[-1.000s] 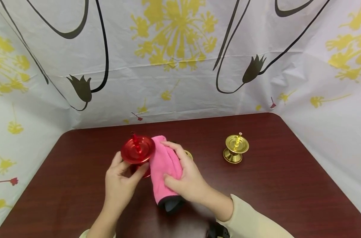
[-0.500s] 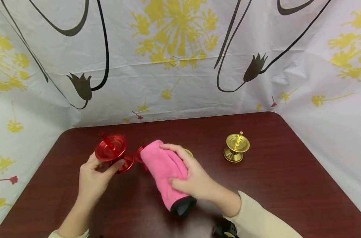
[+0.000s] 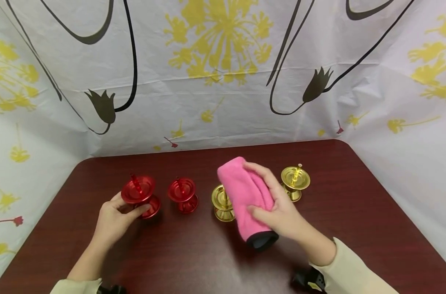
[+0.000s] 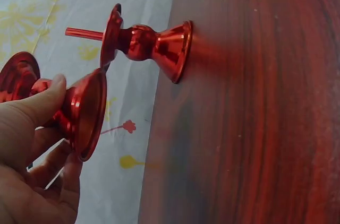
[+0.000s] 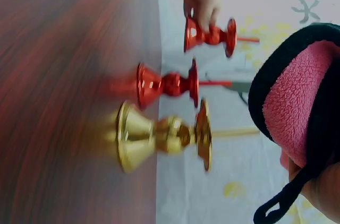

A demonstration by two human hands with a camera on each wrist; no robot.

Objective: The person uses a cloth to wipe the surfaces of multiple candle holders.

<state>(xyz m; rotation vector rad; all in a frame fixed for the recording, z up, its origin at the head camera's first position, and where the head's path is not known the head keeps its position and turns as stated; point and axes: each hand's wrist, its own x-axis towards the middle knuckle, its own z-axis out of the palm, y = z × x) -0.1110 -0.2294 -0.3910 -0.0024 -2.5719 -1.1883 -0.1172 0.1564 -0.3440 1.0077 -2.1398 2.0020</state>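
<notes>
A: We are gripping a red candle holder [image 3: 139, 195] in our left hand [image 3: 114, 216], thumb and fingers curling around its narrow stem between dish and foot. In the left wrist view its flared foot is hanging just off the table [image 3: 355, 228], not resting on it.

B: What are we seeing of the holder itself?

A: It is shining like glossy red metal: a shallow round dish on top, a thin red spike rising from the middle, a turned waist, and a bell-shaped base. It is sitting at the left end of the row, near the table's left side.

B: And beside it?

A: A second red candle holder [image 3: 183, 194], matching it, is standing upright on the table just to the right, apart from the one we are holding. Further right a gold candle holder [image 3: 221, 203] of the same form is standing, partly hiding behind the pink cloth [image 3: 246, 200].

B: What is our right hand doing?

A: Our right hand [image 3: 282, 206] is grasping that pink cloth, fingers wrapping over its fleecy top, thumb pressing its side. The cloth is looking rolled or folded, with a black edge and a small black loop at its near end. It is hovering just beside the gold holder's dish; we cannot tell whether they touch.

B: Anything past it?

A: Another gold candle holder [image 3: 295, 181] is standing upright behind the hand, toward the right.
</notes>
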